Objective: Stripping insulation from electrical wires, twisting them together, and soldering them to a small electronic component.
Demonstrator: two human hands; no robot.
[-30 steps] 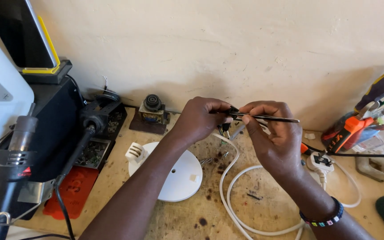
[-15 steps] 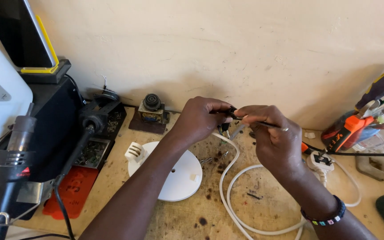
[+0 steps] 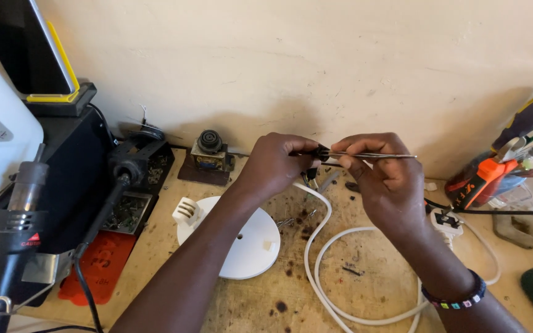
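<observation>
tweezers (image 3: 371,155): shiny metal | cable (image 3: 316,259): smooth white plastic | bench (image 3: 266,296): rough stained wood

Illumination is even, soft and moderately bright, with a warm cast. Broad, diffuse shadows fall on the wall (image 3: 316,68) behind the left hand (image 3: 276,163) and right hand (image 3: 384,179), and behind the tools (image 3: 513,154) at right, indicating light from the front and above. No glare recorded. Centre focus is sharp; the hot-air tool (image 3: 13,234) at lower left appears soft. Slight wide-angle stretching shows at the edges.
</observation>
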